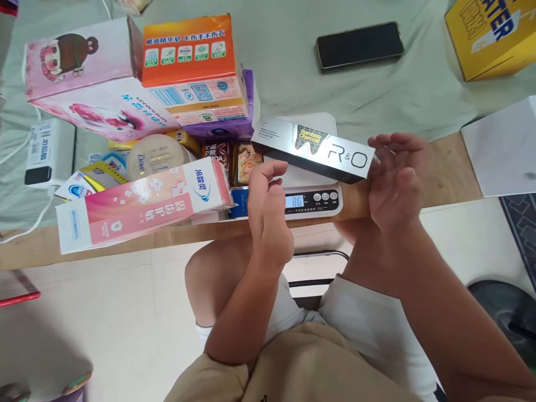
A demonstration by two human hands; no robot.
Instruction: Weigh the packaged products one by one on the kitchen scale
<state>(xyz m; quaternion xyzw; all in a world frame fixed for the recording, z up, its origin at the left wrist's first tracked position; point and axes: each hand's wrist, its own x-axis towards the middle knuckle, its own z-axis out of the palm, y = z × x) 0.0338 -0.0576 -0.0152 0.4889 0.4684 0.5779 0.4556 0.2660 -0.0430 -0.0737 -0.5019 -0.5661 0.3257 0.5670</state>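
Note:
A long black and silver toothpaste box marked "R&O Bamboo Charcoal" lies across a white kitchen scale whose display reads 86. My left hand is just below the box's left end, fingers apart and slightly curled, holding nothing. Next to the box's right end is my right hand, with its fingers spread and the fingertips at or very near the box. I cannot tell whether they touch it.
Left of the scale lie a pink toothpaste box, a Dove jar, an orange soap box and pink boxes. A phone, a yellow box and a white box sit further right.

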